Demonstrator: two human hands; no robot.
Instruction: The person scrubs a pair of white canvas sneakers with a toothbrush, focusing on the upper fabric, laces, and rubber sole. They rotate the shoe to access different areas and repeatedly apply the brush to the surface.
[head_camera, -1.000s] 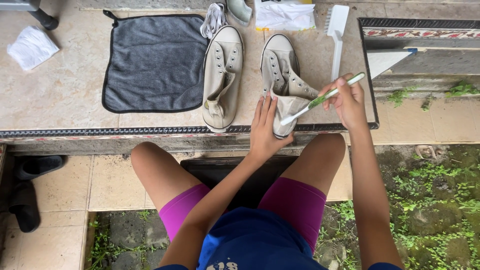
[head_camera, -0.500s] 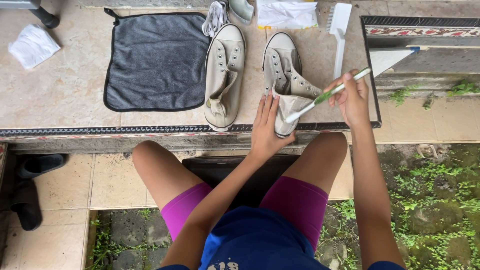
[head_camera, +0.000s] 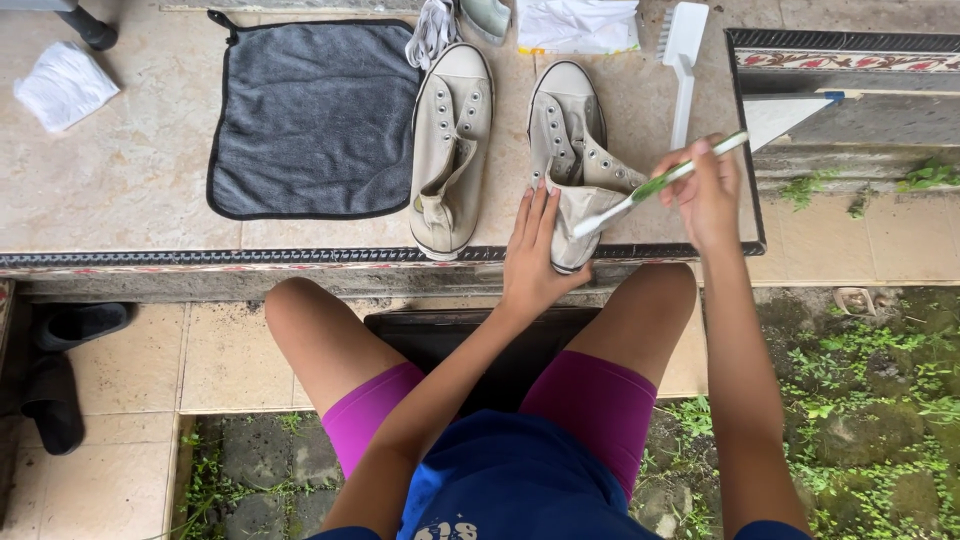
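Beige shoe (head_camera: 575, 170) — green-white toothbrush (head_camera: 655, 185) — grey cloth (head_camera: 315, 120).

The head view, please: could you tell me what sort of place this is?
Probably an outdoor step or porch at a home: a tiled ledge holds the shoes, mossy ground lies beside it, and sandals sit on the lower tiles.

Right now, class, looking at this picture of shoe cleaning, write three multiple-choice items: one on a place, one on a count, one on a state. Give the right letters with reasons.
1. Where does the grey cloth lie?
A. left of both shoes
B. between the shoes
C. on the person's lap

2. How many shoes are on the tiled ledge?
A. one
B. two
C. four

3. What is the right hand doing?
A. resting empty
B. gripping a toothbrush
C. holding a cloth

Answers: 1 A, the cloth sits left of the left shoe. 2 B, a pair lies side by side. 3 B, its bristles meet the right shoe, which the left hand steadies.
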